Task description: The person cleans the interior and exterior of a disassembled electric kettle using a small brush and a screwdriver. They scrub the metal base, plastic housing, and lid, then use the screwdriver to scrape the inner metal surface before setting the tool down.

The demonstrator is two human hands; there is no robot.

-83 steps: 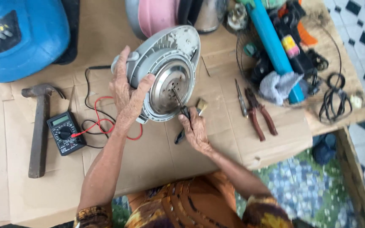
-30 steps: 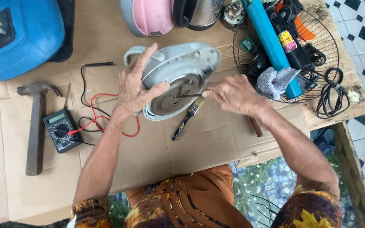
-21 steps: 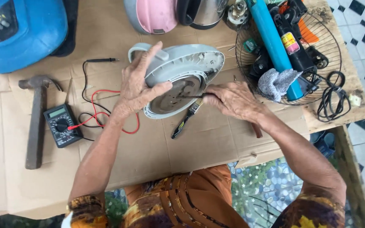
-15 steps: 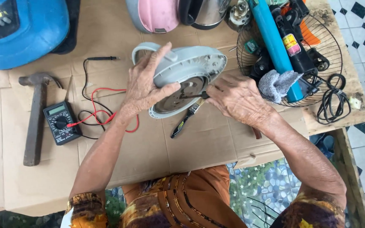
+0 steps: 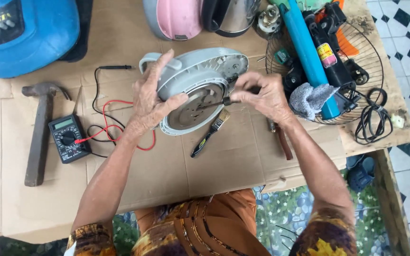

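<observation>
My left hand (image 5: 153, 102) grips a grey round appliance base (image 5: 199, 76) tipped on its edge, its metal underside plate (image 5: 193, 106) facing me. My right hand (image 5: 262, 95) holds a thin screwdriver (image 5: 214, 103) whose tip points at that plate. A small paintbrush (image 5: 209, 133) lies on the cardboard (image 5: 228, 161) just below the base.
A black multimeter (image 5: 67, 137) with red and black leads and a hammer (image 5: 39, 130) lie at the left. A blue machine (image 5: 22, 33) sits at the top left, a pink kettle (image 5: 174, 16) and a steel one at the top. A wire fan guard (image 5: 357, 57) holds tools at the right.
My right hand left the cardboard, picked up the screwdriver and brought it up to the base's underside. My left hand kept its hold on the base, which tilted slightly.
</observation>
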